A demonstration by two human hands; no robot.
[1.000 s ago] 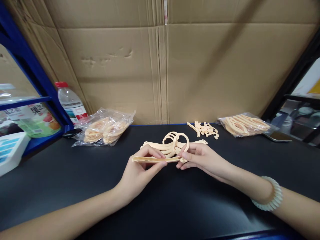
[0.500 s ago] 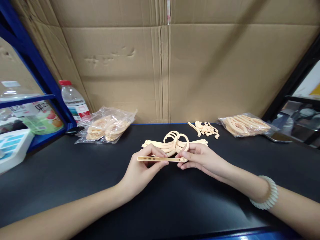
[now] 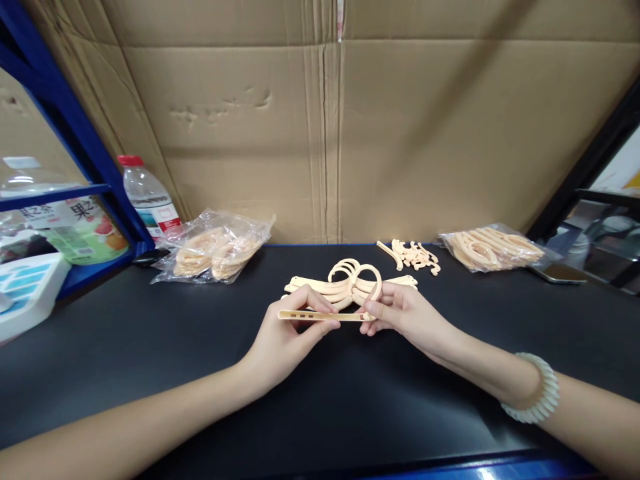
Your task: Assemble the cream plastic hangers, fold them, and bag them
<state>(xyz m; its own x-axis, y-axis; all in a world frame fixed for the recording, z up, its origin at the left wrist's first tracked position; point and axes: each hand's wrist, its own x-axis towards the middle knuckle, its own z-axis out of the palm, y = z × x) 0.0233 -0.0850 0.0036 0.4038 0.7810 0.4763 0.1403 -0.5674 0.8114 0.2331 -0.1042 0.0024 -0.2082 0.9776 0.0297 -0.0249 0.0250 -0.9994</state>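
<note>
Crossing in front of the hanger stack [image 3: 325, 288], the slotted bar [image 3: 323, 316] looks light, stiff and smooth, perhaps weakest at its slots, so its plain middle seems the safest hold; the left hand [image 3: 283, 340] pinches it there between thumb and fingers. The smaller curved hook [image 3: 379, 283], likely as light and rigid, rises before the stack's right half, its base clamped in the right hand [image 3: 407, 315] at the bar's end.

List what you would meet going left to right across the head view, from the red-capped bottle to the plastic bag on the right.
Red-capped bottle → left plastic bag → left hand → right hand → right plastic bag.
</note>
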